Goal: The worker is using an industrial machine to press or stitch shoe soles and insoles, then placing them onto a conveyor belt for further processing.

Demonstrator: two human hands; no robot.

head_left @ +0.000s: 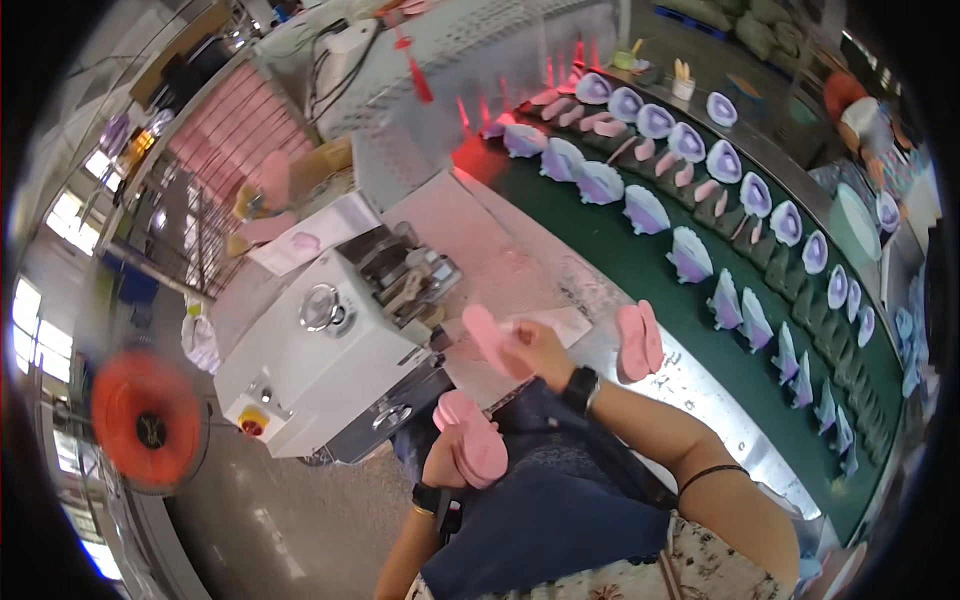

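Left hand had its fingers curled around the edge of a stack of pink insoles, gap no wider than the stack; exact count couldn't be told. Right hand had fingers pinched nearly together on the near end of a single pink insole, which stuck out left and forward of the fingertips. Pair of loose pink insoles lay just right of the right fingers, apart from them. White machine stood left of both hands' fingers; green belt with purple-and-white shoe pieces ran beyond and right of the right fingers.
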